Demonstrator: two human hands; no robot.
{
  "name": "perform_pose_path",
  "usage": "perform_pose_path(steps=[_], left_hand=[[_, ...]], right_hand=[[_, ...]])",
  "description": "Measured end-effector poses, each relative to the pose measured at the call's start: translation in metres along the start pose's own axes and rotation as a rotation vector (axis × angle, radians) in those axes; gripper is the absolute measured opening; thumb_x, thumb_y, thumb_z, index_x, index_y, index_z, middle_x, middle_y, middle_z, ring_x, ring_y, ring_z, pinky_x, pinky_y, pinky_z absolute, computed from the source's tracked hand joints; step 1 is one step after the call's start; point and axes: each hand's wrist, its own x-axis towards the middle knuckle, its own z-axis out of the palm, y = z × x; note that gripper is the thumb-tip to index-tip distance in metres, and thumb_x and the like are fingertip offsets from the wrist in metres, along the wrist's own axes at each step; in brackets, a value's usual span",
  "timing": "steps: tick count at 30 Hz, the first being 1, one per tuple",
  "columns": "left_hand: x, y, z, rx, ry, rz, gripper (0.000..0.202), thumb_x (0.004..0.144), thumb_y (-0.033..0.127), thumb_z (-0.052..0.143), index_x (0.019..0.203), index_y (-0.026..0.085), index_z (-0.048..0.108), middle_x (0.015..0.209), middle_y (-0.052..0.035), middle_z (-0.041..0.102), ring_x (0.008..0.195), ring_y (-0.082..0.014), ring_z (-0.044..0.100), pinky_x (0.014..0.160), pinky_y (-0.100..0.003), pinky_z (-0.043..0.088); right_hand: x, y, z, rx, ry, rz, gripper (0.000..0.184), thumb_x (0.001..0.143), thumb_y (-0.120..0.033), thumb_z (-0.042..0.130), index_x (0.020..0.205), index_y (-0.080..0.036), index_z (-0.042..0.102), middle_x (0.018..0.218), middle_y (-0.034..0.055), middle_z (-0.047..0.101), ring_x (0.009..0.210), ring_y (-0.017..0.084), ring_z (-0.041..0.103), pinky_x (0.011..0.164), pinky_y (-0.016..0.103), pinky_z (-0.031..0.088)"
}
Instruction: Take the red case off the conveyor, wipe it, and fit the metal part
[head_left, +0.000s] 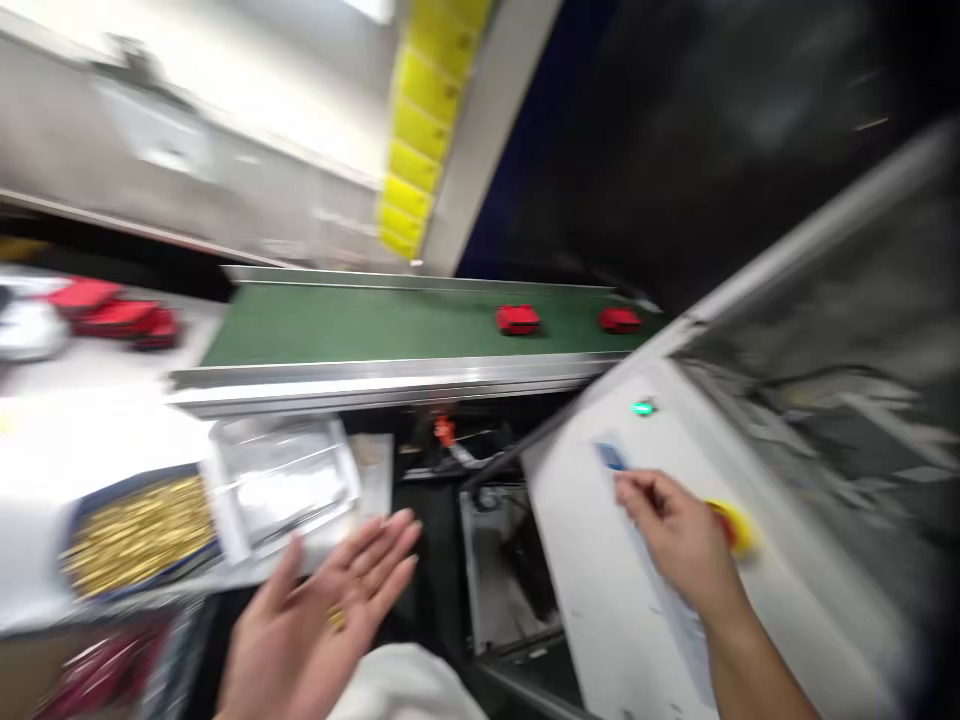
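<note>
The picture is blurred by motion. My left hand [319, 615] lies palm up at the bottom, fingers spread, with small gold pieces [335, 618] resting on the palm. My right hand [679, 535] reaches onto a white machine panel [600, 600], fingers curled near a blue label [611, 457]; whether it pinches anything cannot be made out. A yellow and red button [739, 525] sits just behind that hand. Two red parts [517, 319] [619, 319] lie on the green conveyor belt [337, 325] beyond.
A blue tray of gold pieces [139, 530] and a clear plastic tray [281, 485] stand at the left. More red parts [112, 310] lie at the far left. A green light [643, 408] glows on the panel. A dark gap [480, 540] opens below the conveyor.
</note>
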Motion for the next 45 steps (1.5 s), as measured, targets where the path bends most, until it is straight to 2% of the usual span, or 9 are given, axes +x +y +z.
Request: perform_pose_path(steps=[4,8,14,21,29,34,38,41,45], left_hand=[[-0.011,0.025,-0.002,0.036,-0.096,0.003,0.064,0.093,0.057,0.043,0.123,0.002,0.057,0.145,-0.0289,0.043,0.138,-0.0367,0.040,0.110,-0.042,0.044],[-0.025,0.041,-0.002,-0.047,-0.161,0.066,0.070,0.095,0.061,0.037,0.138,0.006,0.041,0.146,-0.0245,0.043,0.115,-0.0216,0.060,0.091,-0.021,0.051],[-0.040,0.046,-0.010,-0.119,-0.185,0.239,0.072,0.094,0.060,0.040,0.138,0.003,0.038,0.146,-0.0274,0.039,0.130,-0.0276,0.049,0.110,-0.030,0.040],[-0.042,0.054,-0.016,-0.084,-0.221,0.312,0.074,0.093,0.065,0.034,0.133,0.004,0.044,0.150,-0.0257,0.035,0.142,-0.0352,0.032,0.119,-0.041,0.027],[-0.037,0.044,-0.015,-0.076,-0.154,0.332,0.071,0.092,0.063,0.042,0.129,0.002,0.047,0.144,-0.0259,0.045,0.140,-0.0347,0.037,0.121,-0.043,0.024],[-0.036,0.045,-0.022,-0.070,-0.145,0.301,0.066,0.091,0.062,0.045,0.122,0.005,0.053,0.136,-0.0250,0.052,0.133,-0.0334,0.045,0.115,-0.042,0.033],[-0.035,0.046,-0.031,0.156,0.115,0.437,0.036,0.091,0.045,0.056,0.095,0.009,0.064,0.096,-0.0135,0.066,0.093,-0.0187,0.064,0.088,-0.027,0.051],[-0.039,0.045,-0.037,0.322,0.240,0.510,0.023,0.087,0.036,0.066,0.083,0.013,0.063,0.057,0.0036,0.046,0.048,-0.0054,0.039,0.045,-0.015,0.033],[-0.053,0.043,-0.038,0.603,0.184,0.619,0.024,0.075,0.031,0.081,0.083,0.014,0.066,0.056,0.0054,0.042,0.049,-0.0050,0.031,0.046,-0.017,0.026]], right_hand=[[-0.071,-0.102,0.130,0.304,-0.454,-0.551,0.023,0.091,-0.020,0.058,0.113,-0.027,0.062,0.097,0.0031,0.067,0.085,0.018,0.062,0.072,0.029,0.053],[-0.096,-0.170,0.186,0.510,-0.487,-0.788,0.035,0.090,-0.006,0.052,0.119,-0.025,0.060,0.100,0.0069,0.065,0.093,0.020,0.061,0.082,0.036,0.055],[-0.084,-0.188,0.206,0.449,-0.533,-1.040,0.035,0.087,-0.004,0.058,0.115,-0.022,0.064,0.101,0.0092,0.064,0.094,0.022,0.061,0.088,0.041,0.054],[-0.095,-0.203,0.204,0.620,-0.748,-0.854,0.030,0.089,-0.004,0.057,0.110,-0.023,0.064,0.100,0.0061,0.065,0.095,0.018,0.062,0.084,0.033,0.056],[-0.099,-0.195,0.210,0.499,-0.759,-1.061,0.042,0.089,-0.002,0.052,0.125,-0.021,0.061,0.103,0.0121,0.062,0.098,0.022,0.061,0.083,0.038,0.057],[-0.102,-0.194,0.205,0.637,-0.811,-0.818,0.024,0.089,-0.009,0.058,0.106,-0.025,0.067,0.096,0.0055,0.065,0.093,0.019,0.060,0.085,0.034,0.053],[-0.110,-0.196,0.202,0.832,-0.981,-0.283,0.008,0.089,-0.026,0.064,0.096,-0.023,0.069,0.090,0.0034,0.062,0.074,0.014,0.056,0.067,0.028,0.049],[-0.114,-0.197,0.205,1.048,-1.104,0.212,0.017,0.084,-0.035,0.071,0.092,-0.021,0.069,0.075,-0.0004,0.056,0.056,0.007,0.044,0.050,0.020,0.038],[-0.117,-0.200,0.210,1.244,-1.132,0.564,0.024,0.078,-0.035,0.078,0.090,-0.017,0.069,0.069,-0.0020,0.053,0.054,0.005,0.040,0.047,0.016,0.035]])
